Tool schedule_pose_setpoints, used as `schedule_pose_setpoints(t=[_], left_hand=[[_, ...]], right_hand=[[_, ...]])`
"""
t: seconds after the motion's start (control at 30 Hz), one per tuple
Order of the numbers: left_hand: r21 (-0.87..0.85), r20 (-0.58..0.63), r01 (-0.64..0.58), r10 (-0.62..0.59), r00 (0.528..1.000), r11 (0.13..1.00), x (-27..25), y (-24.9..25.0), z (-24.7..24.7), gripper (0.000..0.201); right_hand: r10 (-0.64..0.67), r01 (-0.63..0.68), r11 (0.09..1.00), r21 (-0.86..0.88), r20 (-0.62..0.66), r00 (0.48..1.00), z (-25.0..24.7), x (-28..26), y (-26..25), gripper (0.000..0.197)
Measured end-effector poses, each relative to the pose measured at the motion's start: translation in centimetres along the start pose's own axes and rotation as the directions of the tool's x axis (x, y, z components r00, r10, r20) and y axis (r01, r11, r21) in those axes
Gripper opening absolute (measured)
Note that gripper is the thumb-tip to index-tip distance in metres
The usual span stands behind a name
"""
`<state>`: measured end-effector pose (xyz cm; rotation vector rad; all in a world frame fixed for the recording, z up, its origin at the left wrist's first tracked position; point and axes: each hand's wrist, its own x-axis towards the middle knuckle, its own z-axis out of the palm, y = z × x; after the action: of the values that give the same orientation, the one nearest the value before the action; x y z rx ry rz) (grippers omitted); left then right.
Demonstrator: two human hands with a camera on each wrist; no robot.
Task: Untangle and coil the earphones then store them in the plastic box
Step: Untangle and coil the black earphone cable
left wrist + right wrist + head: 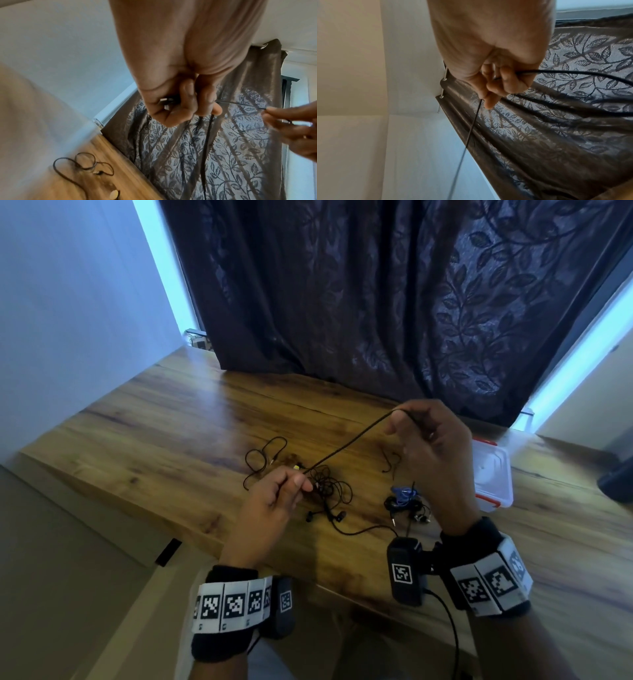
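A black earphone cable [349,441] is stretched taut between my two hands above the wooden table [164,433]. My left hand [291,484] pinches its lower end between thumb and fingers, with a small metal part tucked in the palm [165,100]. My right hand [407,422] is raised higher and pinches the upper end [482,100], with more cable looped through its curled fingers [573,73]. A tangled heap of black earphones [329,491] lies on the table under the left hand. The clear plastic box [493,474] with red clips stands at the right, partly behind my right hand.
A loose black cable with a plug [263,460] lies left of the heap. Another bundle with blue wire [406,499] sits near my right wrist. A dark leaf-patterned curtain [376,285] hangs behind the table. A dark object [620,481] is at the right edge.
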<state>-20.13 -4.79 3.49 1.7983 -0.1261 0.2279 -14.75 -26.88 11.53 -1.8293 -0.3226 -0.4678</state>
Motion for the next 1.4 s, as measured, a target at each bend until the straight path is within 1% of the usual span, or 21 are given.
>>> schedule_pose_setpoints(t=[0.07, 0.1, 0.17, 0.2, 0.27, 0.33, 0.4, 0.47, 0.53, 0.6, 0.73, 0.83, 0.9, 0.93, 1.0, 1.07, 1.1, 1.2, 1.27, 1.33, 1.4], left_hand=[[-0.037, 0.002, 0.017, -0.017, 1.000, 0.999, -0.1, 0.5, -0.5, 0.027], [-0.081, 0.010, 0.019, -0.018, 1.000, 0.997, -0.1, 0.9, -0.6, 0.028], [-0.176, 0.034, 0.020, -0.014, 0.999, 0.984, -0.3, 1.8, -0.6, 0.028], [-0.207, 0.044, 0.018, -0.009, 0.999, 0.978, -0.3, 2.2, -0.6, 0.028], [-0.243, 0.059, 0.014, 0.001, 0.998, 0.970, -0.3, 2.9, -0.3, 0.027], [-0.262, 0.065, 0.012, 0.005, 0.998, 0.965, -0.3, 3.3, 0.1, 0.028], [-0.278, 0.049, 0.014, -0.001, 0.999, 0.961, -0.3, 3.5, 0.3, 0.029], [-0.295, 0.022, 0.008, -0.001, 1.000, 0.956, -0.3, 3.6, 0.1, 0.031], [-0.320, 0.010, 0.013, -0.011, 1.000, 0.947, -0.4, 3.6, -0.1, 0.031], [-0.377, 0.023, 0.048, -0.043, 0.999, 0.925, -0.6, 3.7, -0.3, 0.026], [-0.539, 0.114, 0.128, -0.078, 0.990, 0.833, -0.9, 4.3, -0.3, 0.026], [-0.616, 0.171, 0.133, -0.033, 0.985, 0.777, -1.0, 4.9, -0.2, 0.027], [-0.617, 0.130, 0.078, 0.004, 0.991, 0.783, -1.0, 5.0, -0.2, 0.025], [-0.608, 0.095, 0.047, 0.014, 0.995, 0.792, -0.9, 5.1, -0.2, 0.025], [-0.563, 0.018, 0.001, 0.011, 1.000, 0.826, -0.8, 5.0, -0.3, 0.029], [-0.485, -0.033, -0.009, -0.008, 0.999, 0.874, -0.7, 4.8, -0.4, 0.036], [-0.449, -0.050, -0.009, -0.015, 0.999, 0.894, -0.6, 4.6, -0.5, 0.042], [-0.362, -0.074, -0.022, -0.005, 0.997, 0.932, -0.5, 4.1, -0.5, 0.054], [-0.304, -0.074, -0.037, 0.015, 0.997, 0.952, -0.5, 3.8, -0.5, 0.053], [-0.223, -0.049, -0.045, 0.035, 0.998, 0.974, -0.5, 3.7, -0.4, 0.050], [-0.194, -0.013, -0.027, 0.025, 1.000, 0.981, -0.6, 3.8, -0.3, 0.046]], right_hand=[[0.033, -0.024, 0.988, -0.150, 0.062, 0.998, 0.1, -0.1, 0.7, 0.003], [0.051, -0.015, 0.961, -0.276, 0.123, 0.991, 0.3, -0.3, 1.1, 0.005], [0.071, 0.086, 0.873, -0.481, 0.300, 0.951, 0.7, -1.1, 1.4, 0.027], [0.072, 0.147, 0.856, -0.495, 0.397, 0.915, 1.0, -1.5, 1.2, 0.041], [0.032, 0.202, 0.905, -0.374, 0.533, 0.845, 1.5, -2.1, 0.4, 0.057], [-0.016, 0.155, 0.971, -0.185, 0.593, 0.805, 1.9, -2.4, -0.5, 0.057], [0.005, 0.077, 0.992, -0.100, 0.643, 0.766, 2.1, -2.4, -1.3, 0.051], [0.030, 0.033, 0.996, -0.084, 0.650, 0.759, 2.2, -2.5, -1.7, 0.041], [0.046, -0.033, 0.999, -0.033, 0.604, 0.796, 2.3, -2.5, -1.7, 0.027], [0.044, -0.041, 0.999, -0.017, 0.538, 0.842, 2.5, -2.4, -1.6, 0.016], [0.030, -0.029, 1.000, -0.011, 0.436, 0.900, 3.6, -2.5, -1.6, 0.011], [0.027, -0.015, 0.999, -0.037, 0.366, 0.930, 4.7, -2.9, -1.3, 0.011], [-0.004, 0.016, 1.000, -0.024, 0.423, 0.906, 5.0, -3.5, -1.0, 0.014], [-0.033, 0.043, 0.999, -0.010, 0.485, 0.874, 5.1, -4.0, -0.7, 0.017], [-0.046, 0.075, 0.997, -0.021, 0.626, 0.778, 5.2, -5.4, -0.1, 0.019], [-0.009, 0.106, 0.990, -0.090, 0.720, 0.694, 5.1, -6.6, 0.3, 0.010], [-0.007, 0.135, 0.984, -0.115, 0.740, 0.673, 5.0, -6.9, 0.4, 0.007], [-0.025, 0.206, 0.969, -0.133, 0.781, 0.625, 4.2, -6.7, -0.4, 0.015], [-0.069, 0.257, 0.959, -0.118, 0.783, 0.618, 3.4, -6.0, -1.5, 0.014], [-0.135, 0.316, 0.942, -0.111, 0.738, 0.661, 2.7, -5.0, -2.5, 0.013], [-0.195, 0.365, 0.923, -0.120, 0.672, 0.715, 2.2, -3.6, -3.2, 0.014]])
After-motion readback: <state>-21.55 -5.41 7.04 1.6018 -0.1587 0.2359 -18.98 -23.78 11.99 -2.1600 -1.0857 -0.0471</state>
